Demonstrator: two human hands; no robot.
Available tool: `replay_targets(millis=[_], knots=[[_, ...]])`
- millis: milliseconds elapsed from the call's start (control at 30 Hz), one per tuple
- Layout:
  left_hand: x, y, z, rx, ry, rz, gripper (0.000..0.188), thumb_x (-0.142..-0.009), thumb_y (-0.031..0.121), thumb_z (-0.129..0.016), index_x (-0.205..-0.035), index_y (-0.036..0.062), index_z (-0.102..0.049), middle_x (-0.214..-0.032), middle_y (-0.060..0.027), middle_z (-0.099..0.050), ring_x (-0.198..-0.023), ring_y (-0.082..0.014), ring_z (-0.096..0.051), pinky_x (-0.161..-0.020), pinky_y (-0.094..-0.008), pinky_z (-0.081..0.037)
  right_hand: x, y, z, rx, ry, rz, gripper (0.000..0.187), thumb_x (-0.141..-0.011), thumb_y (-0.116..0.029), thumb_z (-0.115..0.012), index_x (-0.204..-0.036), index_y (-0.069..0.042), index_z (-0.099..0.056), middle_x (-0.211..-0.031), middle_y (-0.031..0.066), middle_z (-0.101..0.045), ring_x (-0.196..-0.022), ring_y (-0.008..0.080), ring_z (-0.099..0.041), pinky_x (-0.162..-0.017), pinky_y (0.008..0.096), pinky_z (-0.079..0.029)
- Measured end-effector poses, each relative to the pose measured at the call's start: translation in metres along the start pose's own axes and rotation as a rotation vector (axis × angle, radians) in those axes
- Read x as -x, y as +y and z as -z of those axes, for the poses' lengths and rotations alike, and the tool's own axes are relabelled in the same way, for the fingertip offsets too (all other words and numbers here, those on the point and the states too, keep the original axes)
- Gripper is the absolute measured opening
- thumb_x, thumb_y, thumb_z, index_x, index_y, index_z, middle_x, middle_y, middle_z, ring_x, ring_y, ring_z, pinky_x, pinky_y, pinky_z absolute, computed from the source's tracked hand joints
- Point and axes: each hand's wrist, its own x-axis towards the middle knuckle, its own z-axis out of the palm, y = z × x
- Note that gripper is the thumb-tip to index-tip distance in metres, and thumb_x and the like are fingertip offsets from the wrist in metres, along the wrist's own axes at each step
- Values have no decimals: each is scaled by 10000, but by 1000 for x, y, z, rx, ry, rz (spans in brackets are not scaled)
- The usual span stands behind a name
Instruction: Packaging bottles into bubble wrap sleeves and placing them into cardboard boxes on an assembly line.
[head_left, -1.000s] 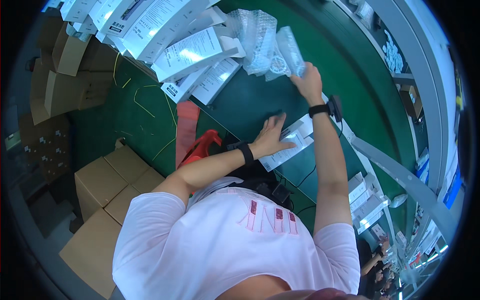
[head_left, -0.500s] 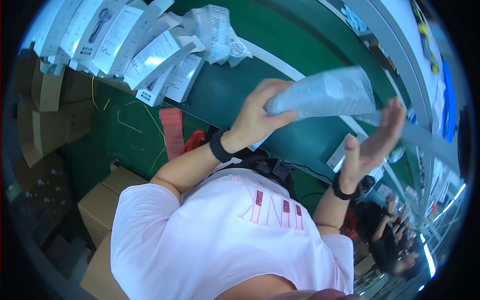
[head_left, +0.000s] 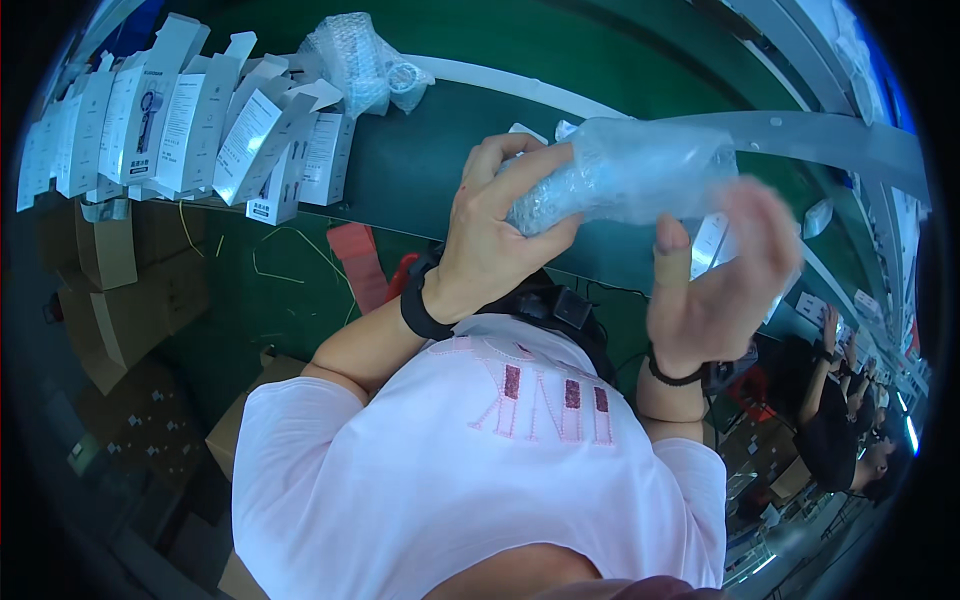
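My left hand [head_left: 490,215] grips one end of a clear bubble-wrap bag [head_left: 650,170], thumb on the near side and fingers over the far side. The bag lies roughly level above the green workbench [head_left: 410,165], its other end pointing right. What it contains cannot be made out through the plastic. My right hand [head_left: 720,290] is raised by the bag's right end, thumb apart from the other fingers and nothing held in it. Its fingertips are blurred and overlap the bag's lower right corner, so contact is unclear.
Several white printed boxes [head_left: 185,130] with flaps up stand along the bench at left. Beside them lies a bubble-wrapped bundle [head_left: 360,65]. A metal rail [head_left: 800,135] crosses at right. Brown cartons [head_left: 150,310] stand below left; another person [head_left: 835,420] sits far right.
My right hand has come closer to the bag's right end and looks larger. The bag stays in my left hand, now more level. The whole view has shifted, with more boxes showing at left.
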Motion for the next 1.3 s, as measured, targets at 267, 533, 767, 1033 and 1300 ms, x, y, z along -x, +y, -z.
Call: replay_targets(millis=[267,533,767,1033,1300], knots=[[32,-34,-25,530,-814,434,720,-729,401,-772,-1237,-53,-539,-1212,-227,-562,-1128,-321,-542,-966,-383,-416,96,88,-41,-1477,-322,-1056,788,-670,-312,-826,-1299,-19,-453,-1158,226,-587,-1061,368,-591,-954,507,-470],[4,-204,-41,-510,-358,549,561,-894,437,-526,-1210,-23,-579,-1130,-260,-616,-1043,-372,-601,-895,-416,-474,60,154,-127,-1291,210,-1297,388,-873,-164,-669,-1203,-2,-546,-1132,127,-617,-1057,247,-594,-947,397,-469],[11,-155,-57,71,-252,517,372,-965,219,-372,-1084,-48,-602,-916,-237,-660,-821,-351,-658,-752,-420,-501,5,106,-184,-1508,432,-1258,325,-890,-177,-658,-1167,-28,-576,-1129,103,-619,-1074,234,-587,-955,388,-469],[7,-86,-29,834,-199,1018,407,-1003,331,-415,-1093,-27,-589,-830,-78,-629,-769,-143,-613,-681,-266,-482,-13,91,-122,-1253,-265,-1270,381,-893,-213,-655,-1190,11,-571,-1117,98,-618,-1043,202,-592,-914,345,-471],[23,-75,3,854,-229,926,496,-1013,396,-350,-1014,-11,-635,-893,-72,-651,-774,-119,-588,-705,-282,-467,1,36,-93,-700,-1034,-223,280,-892,-160,-604,-1071,55,-581,-1069,134,-582,-940,216,-578,-798,326,-441]])
